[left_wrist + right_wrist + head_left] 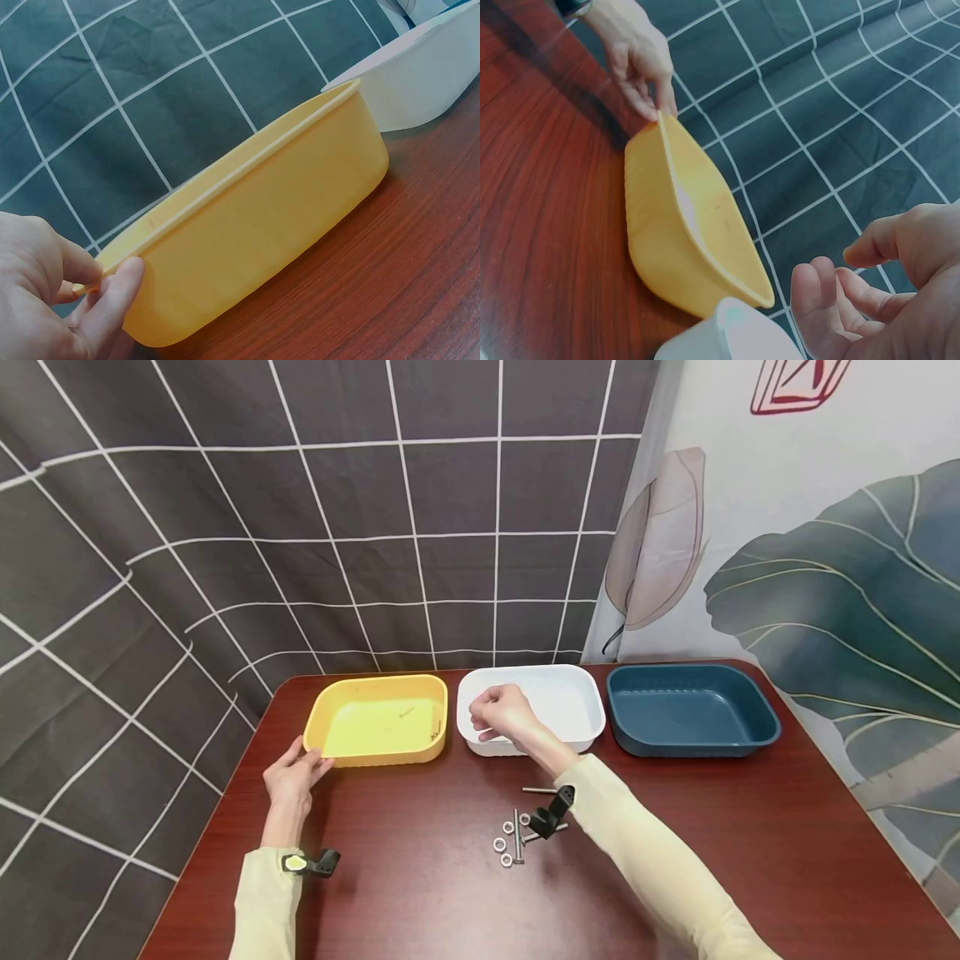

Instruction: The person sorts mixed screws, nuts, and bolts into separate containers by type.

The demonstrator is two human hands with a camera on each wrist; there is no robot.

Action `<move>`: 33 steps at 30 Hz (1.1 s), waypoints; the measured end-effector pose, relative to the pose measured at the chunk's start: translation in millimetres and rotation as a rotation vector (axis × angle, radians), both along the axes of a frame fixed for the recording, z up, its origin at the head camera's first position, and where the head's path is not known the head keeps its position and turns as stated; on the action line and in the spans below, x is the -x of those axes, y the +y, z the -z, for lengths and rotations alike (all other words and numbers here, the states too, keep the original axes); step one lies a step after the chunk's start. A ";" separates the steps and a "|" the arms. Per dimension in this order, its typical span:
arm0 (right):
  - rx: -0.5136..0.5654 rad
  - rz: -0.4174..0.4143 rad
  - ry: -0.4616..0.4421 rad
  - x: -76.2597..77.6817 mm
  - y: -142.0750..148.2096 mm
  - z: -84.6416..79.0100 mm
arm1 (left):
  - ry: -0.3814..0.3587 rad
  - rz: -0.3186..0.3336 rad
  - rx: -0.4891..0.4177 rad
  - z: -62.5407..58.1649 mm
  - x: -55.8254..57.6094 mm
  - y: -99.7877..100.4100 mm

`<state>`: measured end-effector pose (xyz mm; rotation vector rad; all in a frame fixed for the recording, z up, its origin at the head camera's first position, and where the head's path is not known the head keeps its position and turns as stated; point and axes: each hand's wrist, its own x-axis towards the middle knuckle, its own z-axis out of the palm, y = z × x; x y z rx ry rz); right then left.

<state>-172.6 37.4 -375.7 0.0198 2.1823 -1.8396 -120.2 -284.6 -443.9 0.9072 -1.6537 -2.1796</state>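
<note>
At the near left corner of the yellow bin [375,757], my left hand [289,781] pinches the rim, its thumb on the outer wall in the left wrist view. A few small brass-coloured screws [436,732] lie inside this bin. My right hand [504,712] hovers over the white bin [591,714], fingers loosely bent. In the right wrist view a gap shows between its thumb and fingertips [823,271], with nothing held there. Below the bins, several metal nuts [499,844] lie beside bolts [517,839], one partly covered by the right wrist's camera.
A dark blue bin [697,750] stands to the right of the white one, completing a row along the back of the reddish-brown table [420,877]. Behind the table hang a dark grid-patterned cloth [450,493] and a leaf-print cloth [840,610].
</note>
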 end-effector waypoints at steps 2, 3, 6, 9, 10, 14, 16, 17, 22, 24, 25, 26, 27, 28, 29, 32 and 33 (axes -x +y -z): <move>-0.005 -0.004 -0.007 -4.2 8.4 2.2 | -0.013 0.002 0.005 -1.4 0.7 -0.2; -0.006 -0.004 -0.009 -6.0 12.6 3.5 | -0.018 0.003 0.009 -2.4 1.4 -0.2; -0.011 -0.003 -0.006 -11.4 25.6 6.7 | -0.012 0.009 0.024 -4.9 4.5 0.3; -0.032 -0.013 0.001 -18.0 36.5 10.7 | -0.007 0.007 0.019 -5.9 5.8 0.2; -0.044 -0.021 0.004 -20.8 39.7 12.7 | -0.006 0.007 0.016 -5.5 5.7 -0.2; -0.084 -0.039 -0.015 -32.6 50.4 21.0 | -0.010 0.011 -0.002 -2.5 3.3 -0.8; -0.090 -0.044 -0.030 -38.3 54.9 25.1 | -0.002 0.018 0.002 -0.6 2.0 -0.5; -0.091 -0.046 -0.041 -40.8 57.0 26.9 | 0.001 0.020 0.001 0.1 1.5 -0.1; -0.123 -0.067 -0.036 -55.6 68.2 34.8 | -0.001 0.022 0.002 1.4 -0.1 0.9; -0.160 -0.065 -0.028 -62.2 72.7 37.3 | -0.001 0.021 -0.003 1.3 0.3 0.8; -0.179 -0.064 -0.025 -65.1 74.8 39.0 | 0.001 0.020 -0.007 1.1 0.8 0.5; -0.203 -0.061 -0.020 -67.9 76.8 40.8 | 0.002 0.019 -0.011 0.9 1.3 0.1; -0.225 -0.059 -0.019 -70.4 78.5 42.7 | 0.003 0.017 -0.013 0.7 1.7 -0.1; -0.244 -0.055 -0.019 -72.2 79.9 44.5 | 0.005 0.016 -0.015 0.5 2.1 -0.4; -0.262 -0.055 -0.021 -73.8 81.0 46.0 | 0.005 0.016 -0.018 0.5 2.4 -0.8; -0.315 -0.072 0.000 -77.4 84.1 52.4 | 0.002 0.017 -0.016 0.6 1.7 -0.8; -0.332 -0.082 0.010 -78.4 84.9 54.2 | 0.002 0.019 -0.014 0.9 1.2 -0.5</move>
